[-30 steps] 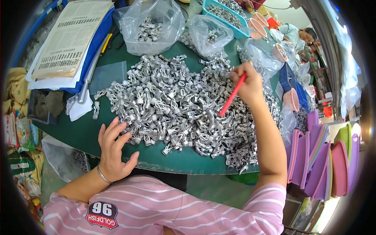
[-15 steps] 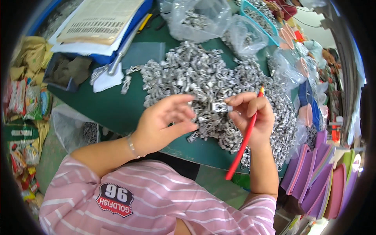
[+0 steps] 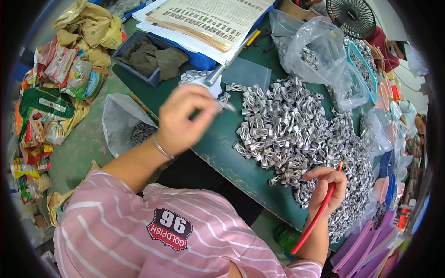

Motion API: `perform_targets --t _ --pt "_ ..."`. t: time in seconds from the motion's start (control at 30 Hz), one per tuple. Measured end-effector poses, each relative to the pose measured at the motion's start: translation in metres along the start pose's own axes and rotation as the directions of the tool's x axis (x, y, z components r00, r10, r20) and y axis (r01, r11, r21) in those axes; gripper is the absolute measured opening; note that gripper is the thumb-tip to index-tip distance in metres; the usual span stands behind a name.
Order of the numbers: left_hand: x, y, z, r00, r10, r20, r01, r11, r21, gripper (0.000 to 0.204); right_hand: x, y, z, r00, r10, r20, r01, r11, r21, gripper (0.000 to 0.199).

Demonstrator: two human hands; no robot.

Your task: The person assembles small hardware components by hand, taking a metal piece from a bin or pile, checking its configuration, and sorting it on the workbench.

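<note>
My left hand (image 3: 187, 116), smeared by motion, is raised over the left part of the green table, its thumb and fingertips pinched together. A small silvery metal part (image 3: 227, 106) shows blurred at those fingertips. My right hand (image 3: 328, 187) is over the near right side of a big heap of small grey metal parts (image 3: 282, 125). Held in its curled fingers is a thin red pencil-like stick (image 3: 317, 215) with a yellow tip, slanting down toward me. Its thumb and index finger are bent, with no metal part visible between them.
Beyond my left hand are a metal rod-like tool (image 3: 215, 74), papers (image 3: 199, 23) and a blue box of dark cloth (image 3: 150, 60). Plastic bags of parts (image 3: 308, 46) and a black fan (image 3: 351, 17) stand far right. A plastic bag (image 3: 123, 123) hangs left of the table edge.
My left hand has moved left, away from the heap, and its spread fingers have closed to a pinch. My right hand keeps the red stick; the metal part at its fingertips is gone. The view has shifted left.
</note>
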State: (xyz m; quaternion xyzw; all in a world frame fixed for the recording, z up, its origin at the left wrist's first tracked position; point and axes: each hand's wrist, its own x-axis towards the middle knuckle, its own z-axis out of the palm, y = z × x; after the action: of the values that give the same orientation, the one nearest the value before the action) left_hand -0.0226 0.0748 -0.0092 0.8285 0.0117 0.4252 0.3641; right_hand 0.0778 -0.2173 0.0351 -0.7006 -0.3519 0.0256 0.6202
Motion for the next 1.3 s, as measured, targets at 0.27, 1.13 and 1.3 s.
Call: perform_targets --t 0.27,1.13,1.3 --pt "0.015 -0.045 -0.018 0.996 -0.036 -0.076 0.064 0.905 0.420 0.013 0.003 0.000 0.000 0.989 0.140 0.035 -0.139 0.990 -0.039 0.019" --pt "-0.018 0.015 0.027 0.959 -0.103 0.262 0.091 0.994 0.061 0.016 0.119 0.068 -0.178 0.890 0.439 -0.122 -0.323 0.418 -0.849 0.028" --pt "-0.017 0.017 0.029 0.960 -0.108 0.257 0.104 0.994 0.029 0.016 0.102 0.046 -0.175 0.861 0.432 -0.268 -0.472 0.875 -0.105 0.024"
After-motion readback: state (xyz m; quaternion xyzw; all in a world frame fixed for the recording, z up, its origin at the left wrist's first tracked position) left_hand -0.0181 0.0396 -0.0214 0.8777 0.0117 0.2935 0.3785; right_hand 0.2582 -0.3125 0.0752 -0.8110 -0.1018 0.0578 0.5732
